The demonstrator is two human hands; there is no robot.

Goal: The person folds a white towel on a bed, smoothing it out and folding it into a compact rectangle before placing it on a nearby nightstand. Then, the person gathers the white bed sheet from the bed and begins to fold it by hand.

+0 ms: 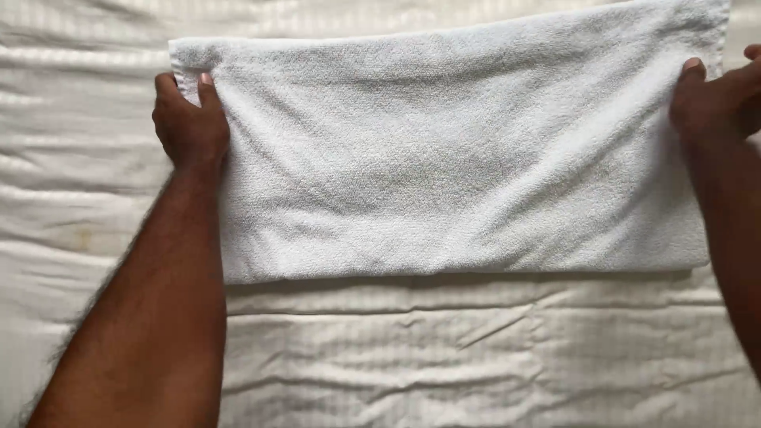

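Note:
A white terry towel (452, 158) lies folded into a wide rectangle across the bed, its folded edge toward me. My left hand (189, 123) pinches the towel's far left corner between thumb and fingers. At the far right corner, my right hand (713, 99) grips the towel's edge, thumb on top. Both forearms reach in from the bottom corners of the view.
The towel rests on a cream bedsheet (444, 357) with woven stripes and many wrinkles, which fills the whole view around the towel.

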